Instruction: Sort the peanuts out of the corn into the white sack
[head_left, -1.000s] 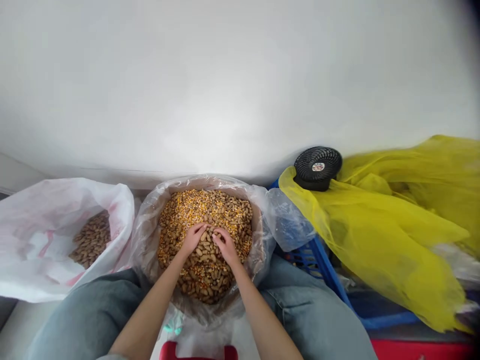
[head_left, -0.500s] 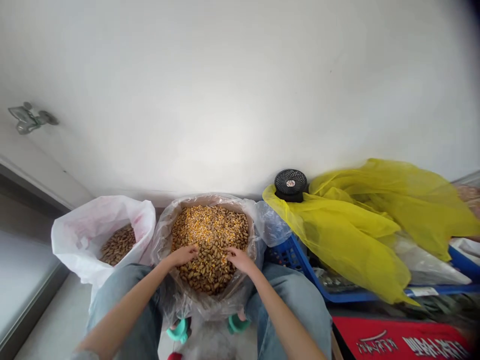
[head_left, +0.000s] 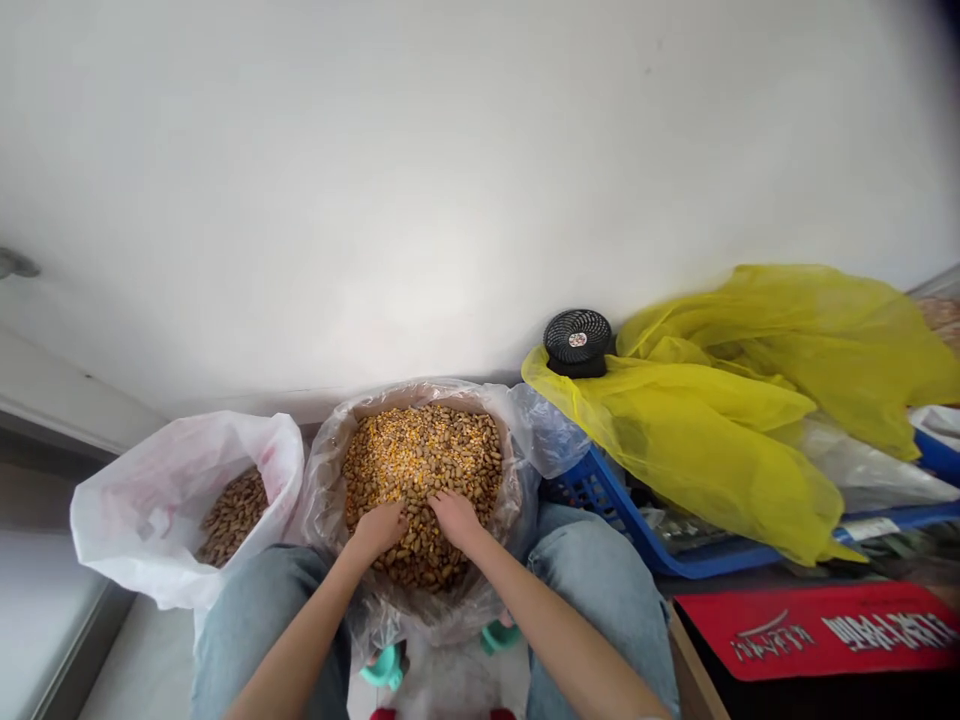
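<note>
Unshelled peanuts [head_left: 431, 565] and yellow corn kernels [head_left: 397, 440] lie mixed in a container lined with a clear plastic bag [head_left: 322, 470], between my knees. My left hand [head_left: 381, 527] rests on the peanuts left of the middle, its fingers bent and pressed together; whatever they hold is hidden. My right hand [head_left: 455, 517] lies close beside it on the peanuts, fingers reaching forward and slightly apart, with nothing visible in them. Corn shows mostly at the far left of the heap, while peanuts cover the near and right parts.
A white sack [head_left: 180, 440] with peanuts [head_left: 234, 515] stands at left. At right, yellow mesh cloth [head_left: 705, 420] and a small black fan [head_left: 577, 340] lie over a blue basket [head_left: 645, 545]. A red printed box [head_left: 817, 630] sits below. The white wall [head_left: 420, 200] rises behind.
My hands have come closer together over the middle of the heap, the right one moving left. The view has shifted slightly.
</note>
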